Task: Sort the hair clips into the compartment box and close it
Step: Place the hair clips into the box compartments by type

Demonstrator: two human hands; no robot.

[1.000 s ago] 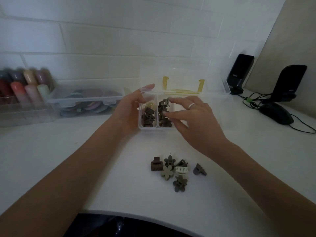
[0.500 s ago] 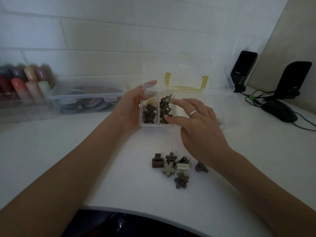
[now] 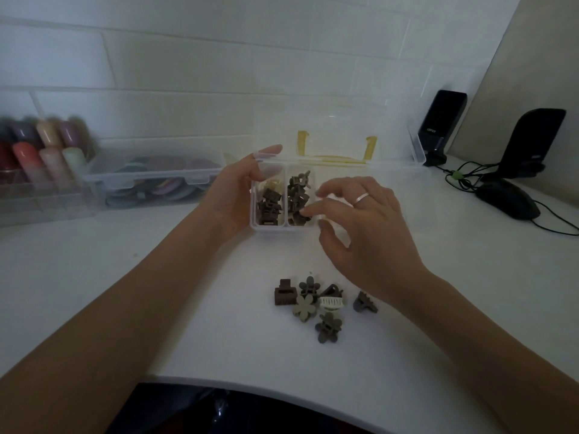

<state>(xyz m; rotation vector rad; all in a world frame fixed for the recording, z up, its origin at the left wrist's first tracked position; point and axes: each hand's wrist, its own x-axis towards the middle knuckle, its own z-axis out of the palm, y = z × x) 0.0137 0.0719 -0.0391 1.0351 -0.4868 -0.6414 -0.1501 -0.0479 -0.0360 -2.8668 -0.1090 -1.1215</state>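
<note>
The sorting is looking partly done. The clear compartment box (image 3: 283, 195) is sitting open on the counter (image 3: 156, 292), its lid (image 3: 338, 136) standing up at the far side, and two of its compartments are already holding clips: boxy brown ones in the left, flower-shaped ones in the one just right of it. Seven loose hair clips (image 3: 319, 303) are lying in a small cluster on the counter nearer the person, so they are waiting to be placed and the lid is not yet shut.

The left hand (image 3: 233, 195) is gripping the box's left wall, its fingers wrapping the far left corner and steadying it. The right hand (image 3: 366, 227) is hovering just right of the flower compartment, palm down, with the fingers (image 3: 313, 210) loosely curled and spread apart; nothing is showing between them, so the hand is appearing empty. A ring is sitting on one finger.
</note>
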